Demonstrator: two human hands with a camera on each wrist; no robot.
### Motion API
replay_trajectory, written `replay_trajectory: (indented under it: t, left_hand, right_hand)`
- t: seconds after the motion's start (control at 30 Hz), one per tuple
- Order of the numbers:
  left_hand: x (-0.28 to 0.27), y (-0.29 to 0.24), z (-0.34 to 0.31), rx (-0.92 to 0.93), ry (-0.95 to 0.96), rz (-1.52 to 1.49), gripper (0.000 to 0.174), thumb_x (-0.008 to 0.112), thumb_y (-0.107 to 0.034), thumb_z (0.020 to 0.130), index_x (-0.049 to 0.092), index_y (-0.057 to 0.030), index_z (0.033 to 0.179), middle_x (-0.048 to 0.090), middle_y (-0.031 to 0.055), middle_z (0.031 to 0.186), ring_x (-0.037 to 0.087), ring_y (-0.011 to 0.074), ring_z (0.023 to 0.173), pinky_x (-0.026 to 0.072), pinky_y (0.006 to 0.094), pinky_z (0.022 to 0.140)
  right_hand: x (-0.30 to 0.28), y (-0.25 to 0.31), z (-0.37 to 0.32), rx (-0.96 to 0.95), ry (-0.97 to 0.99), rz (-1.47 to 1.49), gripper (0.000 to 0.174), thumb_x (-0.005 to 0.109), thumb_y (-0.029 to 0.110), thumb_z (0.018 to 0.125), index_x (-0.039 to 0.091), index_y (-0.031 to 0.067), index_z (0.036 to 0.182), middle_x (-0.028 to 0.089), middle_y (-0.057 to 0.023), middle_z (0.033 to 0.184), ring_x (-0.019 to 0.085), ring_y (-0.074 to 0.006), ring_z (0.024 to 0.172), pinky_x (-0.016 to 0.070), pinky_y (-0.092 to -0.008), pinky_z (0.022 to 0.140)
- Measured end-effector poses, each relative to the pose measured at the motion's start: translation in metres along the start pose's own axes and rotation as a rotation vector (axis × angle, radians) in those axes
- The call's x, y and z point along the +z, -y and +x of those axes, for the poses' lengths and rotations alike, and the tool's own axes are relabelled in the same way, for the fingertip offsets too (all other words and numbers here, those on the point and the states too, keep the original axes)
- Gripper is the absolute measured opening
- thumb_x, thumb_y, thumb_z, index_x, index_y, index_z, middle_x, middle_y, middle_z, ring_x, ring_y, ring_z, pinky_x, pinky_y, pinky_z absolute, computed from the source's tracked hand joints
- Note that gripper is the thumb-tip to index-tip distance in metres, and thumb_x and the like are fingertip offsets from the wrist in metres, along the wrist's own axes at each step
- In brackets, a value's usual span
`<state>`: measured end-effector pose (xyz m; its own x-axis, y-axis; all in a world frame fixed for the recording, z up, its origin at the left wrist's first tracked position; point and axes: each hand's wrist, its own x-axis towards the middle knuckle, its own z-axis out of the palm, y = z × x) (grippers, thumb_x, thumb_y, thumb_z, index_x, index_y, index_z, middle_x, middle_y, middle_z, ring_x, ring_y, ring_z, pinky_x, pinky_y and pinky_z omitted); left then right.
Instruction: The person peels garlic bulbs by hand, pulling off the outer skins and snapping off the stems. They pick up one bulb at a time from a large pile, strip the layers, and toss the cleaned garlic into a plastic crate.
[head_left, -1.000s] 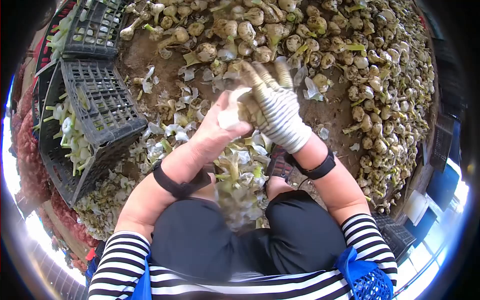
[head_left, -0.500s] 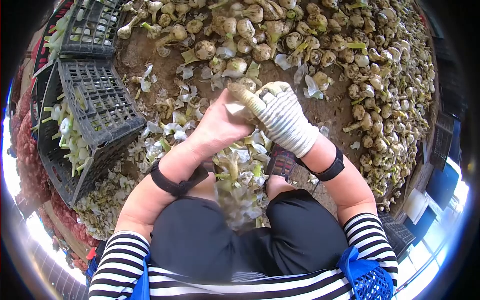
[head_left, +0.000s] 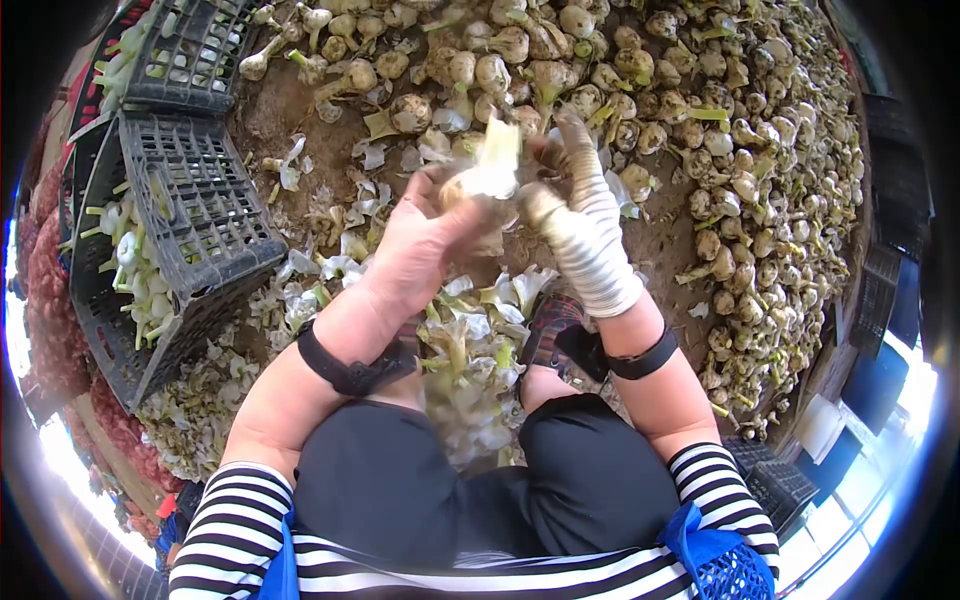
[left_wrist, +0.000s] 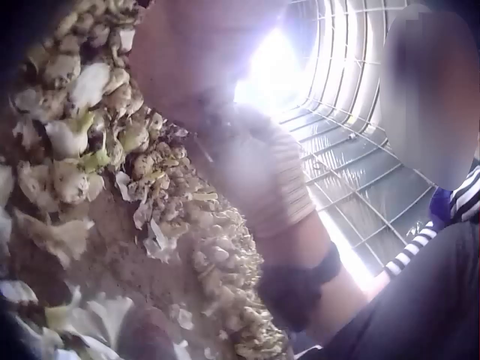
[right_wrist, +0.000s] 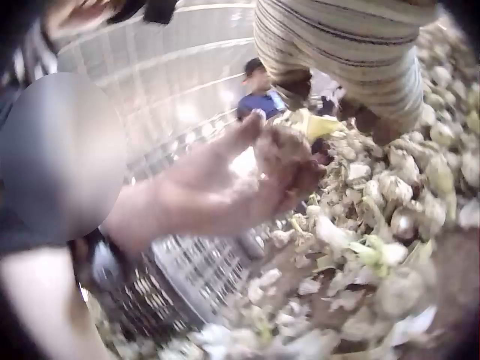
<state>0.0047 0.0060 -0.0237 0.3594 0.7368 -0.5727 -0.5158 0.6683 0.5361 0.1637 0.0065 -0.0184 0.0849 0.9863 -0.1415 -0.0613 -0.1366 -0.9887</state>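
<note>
Right-wrist background alone shows a person [right_wrist: 259, 103]; left grip [head_left: 418, 240] holds garlic [head_left: 490, 182], right grip [head_left: 588, 235] unclasped.

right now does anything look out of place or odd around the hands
Skins lie strewn over the ground, which looks untidy. Only the right hand wears a glove; the left hand, holding a bulb, is bare, an odd mismatch.

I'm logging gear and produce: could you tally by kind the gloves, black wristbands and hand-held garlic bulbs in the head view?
Striped glove: 1
Black wristbands: 2
Garlic bulb held in the left hand: 1
Total: 4
</note>
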Motion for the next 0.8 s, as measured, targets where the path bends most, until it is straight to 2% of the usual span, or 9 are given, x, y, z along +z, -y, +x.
replay_trajectory:
  t: [0.1,0.23,0.33,0.43,0.5,0.57,0.63,0.7,0.8]
  left_hand:
    - [0.010,0.002,-0.002,0.252,-0.040,0.241,0.051,0.070,-0.001,0.073,0.040,-0.0058,0.114,0.053,0.0041,0.110,0.053,0.0132,0.098,0.0458,0.0303,0.088]
    - [0.009,0.013,0.001,0.460,0.053,0.381,0.048,0.070,-0.015,0.077,0.044,-0.0055,0.117,0.054,0.0061,0.110,0.052,0.0153,0.101,0.0436,0.0278,0.089]
    - [-0.006,-0.002,0.002,-0.112,0.107,-0.076,0.056,0.041,-0.054,0.087,0.047,-0.0081,0.118,0.059,0.0088,0.102,0.061,0.0196,0.083,0.0523,0.0298,0.072]
    - [-0.015,-0.008,0.007,-0.333,0.343,-0.361,0.057,0.036,-0.057,0.088,0.047,-0.0105,0.120,0.061,0.0089,0.097,0.062,0.0189,0.071,0.0533,0.0288,0.064]
    - [-0.001,-0.002,0.008,-0.270,0.154,-0.090,0.060,0.035,-0.057,0.088,0.039,-0.0119,0.127,0.056,0.0095,0.109,0.060,0.0199,0.087,0.0512,0.0332,0.076]
    - [0.020,0.004,0.005,0.027,0.046,0.106,0.065,0.037,-0.056,0.088,0.024,-0.0125,0.135,0.047,0.0098,0.122,0.051,0.0201,0.106,0.0424,0.0372,0.092]
    - [-0.003,0.013,0.010,0.156,0.100,0.538,0.076,0.050,-0.050,0.085,0.011,-0.0134,0.138,0.039,0.0090,0.129,0.040,0.0196,0.118,0.0329,0.0379,0.100]
    - [0.007,0.003,-0.001,0.323,0.113,0.249,0.044,0.066,-0.017,0.080,0.041,-0.0066,0.114,0.049,0.0065,0.104,0.051,0.0170,0.098,0.0414,0.0330,0.092]
    - [-0.006,-0.010,-0.001,0.247,0.183,0.186,0.044,0.071,-0.022,0.076,0.043,-0.0091,0.108,0.054,0.0041,0.097,0.054,0.0140,0.091,0.0443,0.0309,0.085]
  right_hand:
    - [0.010,0.004,0.000,0.336,-0.056,0.691,0.045,0.060,0.017,0.085,0.044,0.0012,0.124,0.058,-0.0002,0.099,0.054,-0.0105,0.089,0.0451,-0.0255,0.078]
    - [0.015,0.007,-0.012,0.312,-0.002,0.375,0.025,0.058,0.016,0.087,0.059,-0.0005,0.106,0.062,-0.0009,0.089,0.056,-0.0077,0.080,0.0464,-0.0225,0.073]
    - [0.010,0.009,-0.018,0.076,0.000,0.085,0.019,0.057,0.011,0.087,0.062,-0.0011,0.101,0.065,-0.0019,0.087,0.056,-0.0067,0.073,0.0471,-0.0218,0.065]
    - [0.006,0.006,-0.019,-0.006,0.003,-0.195,0.015,0.059,0.007,0.085,0.064,-0.0011,0.097,0.063,0.0004,0.083,0.052,-0.0034,0.073,0.0442,-0.0196,0.066]
    - [0.005,0.001,-0.009,-0.012,-0.096,-0.224,0.014,0.059,0.005,0.084,0.064,-0.0001,0.097,0.063,-0.0002,0.078,0.052,-0.0035,0.069,0.0444,-0.0205,0.061]
    - [-0.003,-0.001,-0.002,-0.262,-0.032,-0.788,0.013,0.059,0.003,0.083,0.064,0.0007,0.094,0.062,-0.0008,0.073,0.051,-0.0037,0.066,0.0439,-0.0209,0.059]
    - [0.002,0.010,-0.010,-0.386,0.052,-0.622,0.018,0.061,0.005,0.075,0.063,0.0028,0.092,0.059,-0.0175,0.069,0.058,-0.0320,0.061,0.0461,-0.0313,0.054]
    - [-0.001,0.026,-0.016,-0.171,0.151,-0.477,0.018,0.058,0.005,0.078,0.062,0.0017,0.096,0.062,-0.0116,0.070,0.060,-0.0228,0.060,0.0455,-0.0296,0.055]
    - [-0.004,0.036,-0.018,0.304,0.293,0.201,0.018,0.056,0.008,0.084,0.060,-0.0003,0.100,0.062,0.0000,0.085,0.056,-0.0054,0.075,0.0455,-0.0224,0.062]
